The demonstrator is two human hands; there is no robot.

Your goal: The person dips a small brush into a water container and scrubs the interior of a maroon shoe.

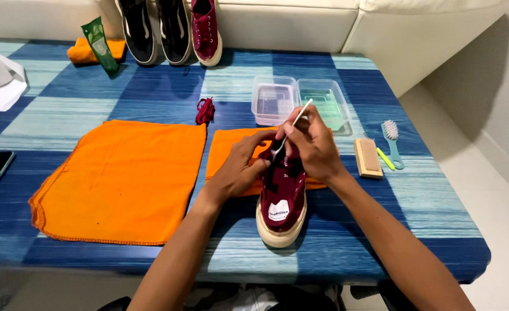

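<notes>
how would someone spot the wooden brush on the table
Start at the two clear tubs at the back of the blue table. Just in front and right of them, beside the right hand, lies the wooden brush: a flat tan block, unlike the slim teal brush next to it.

1. We are in a home, in a sitting corner: a cream sofa (300, 23) runs along the table's (381, 242) far edge.
2. We see a blue checked cover on the table, white floor tiles (496, 207) beside it.
3. We see shoes (171, 29), cloths (122, 178), tubs (300, 101) and brushes (375, 155) laid out, household shoe-cleaning things.
</notes>
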